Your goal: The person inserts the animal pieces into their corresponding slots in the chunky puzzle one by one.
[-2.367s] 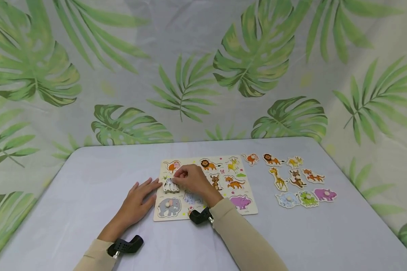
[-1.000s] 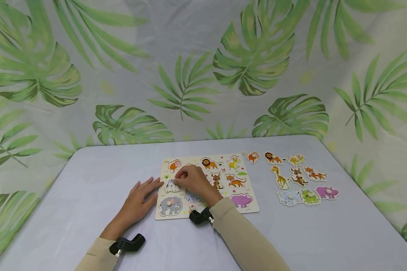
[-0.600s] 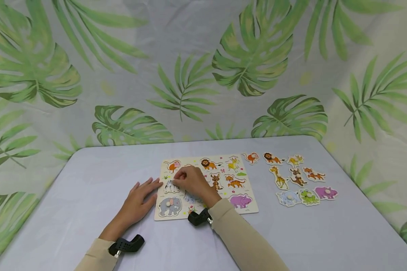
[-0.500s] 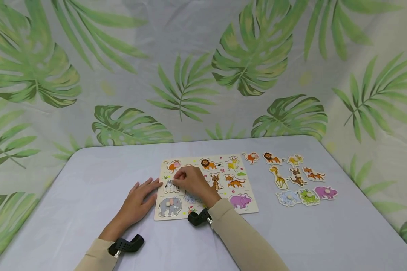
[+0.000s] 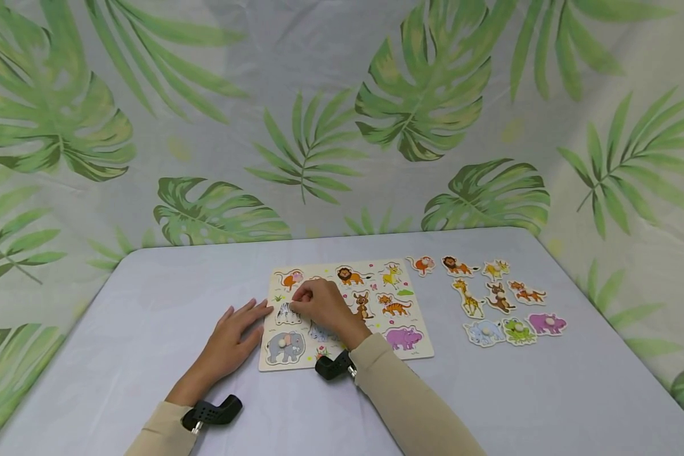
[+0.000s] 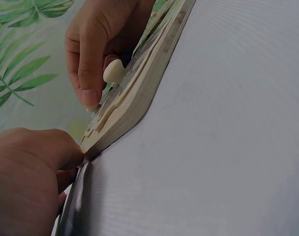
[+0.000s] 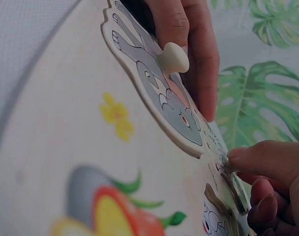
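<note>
A zebra puzzle piece (image 5: 285,314) lies in the middle-left place of the wooden animal puzzle board (image 5: 376,278). My right hand (image 5: 326,309) pinches its small knob between thumb and forefinger; the fingertips mostly cover the knob. My left hand (image 5: 235,337) lies on the table with straight fingers, its tips touching the board's left edge. In the left wrist view, the left thumb (image 6: 56,147) meets the board's edge. An elephant piece (image 5: 285,348) with a pale knob (image 7: 174,58) sits in the near left place, below the zebra.
Right of the board lie loose knobbed pieces: a monkey (image 5: 422,265), a lion (image 5: 458,266), a giraffe (image 5: 468,299), a kangaroo (image 5: 500,297), a tiger (image 5: 527,293), a frog (image 5: 519,332), a purple hippo (image 5: 547,324) and others. A leaf-print cloth (image 5: 308,126) hangs behind the table.
The zebra piece stood proud of the board 2.4 s ago and now lies lower, inside its outline. Since then the right hand has barely moved, and the left hand stays put.
</note>
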The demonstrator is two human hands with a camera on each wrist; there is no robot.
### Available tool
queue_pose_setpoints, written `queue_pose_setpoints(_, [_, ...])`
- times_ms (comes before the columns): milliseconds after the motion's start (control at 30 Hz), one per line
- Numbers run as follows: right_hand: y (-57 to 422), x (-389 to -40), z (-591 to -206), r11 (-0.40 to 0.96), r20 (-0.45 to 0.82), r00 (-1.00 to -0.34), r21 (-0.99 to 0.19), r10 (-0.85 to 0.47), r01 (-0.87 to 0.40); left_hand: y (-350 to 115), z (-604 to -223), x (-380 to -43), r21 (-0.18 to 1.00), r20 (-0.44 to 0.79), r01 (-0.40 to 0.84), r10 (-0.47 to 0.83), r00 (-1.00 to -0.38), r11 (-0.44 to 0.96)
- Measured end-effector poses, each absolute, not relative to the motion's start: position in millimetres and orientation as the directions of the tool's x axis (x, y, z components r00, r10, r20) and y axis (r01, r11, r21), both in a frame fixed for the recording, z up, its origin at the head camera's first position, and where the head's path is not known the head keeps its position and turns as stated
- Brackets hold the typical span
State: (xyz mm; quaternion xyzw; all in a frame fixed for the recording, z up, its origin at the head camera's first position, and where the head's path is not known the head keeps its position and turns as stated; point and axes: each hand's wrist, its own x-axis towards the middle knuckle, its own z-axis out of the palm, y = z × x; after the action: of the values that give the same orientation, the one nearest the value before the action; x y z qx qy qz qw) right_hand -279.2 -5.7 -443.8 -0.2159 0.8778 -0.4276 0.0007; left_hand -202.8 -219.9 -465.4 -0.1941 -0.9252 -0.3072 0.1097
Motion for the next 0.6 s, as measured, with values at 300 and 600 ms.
queue_pose_setpoints(300, [-6.0,-279.8,-445.1,0.549,0.173,-0.911,-0.751,-0.374,-0.368,-220.0,-465.8,-202.7,0.527,0.318,0.423,0.29,-0.903,0.737])
queue_pose_setpoints(600, [-5.3,-279.6,-444.5,0.548,0.166,-0.91,-0.752,-0.379,-0.366,-220.4,-466.6,-203.3,0.526,0.315,0.423,0.292,-0.903,0.738])
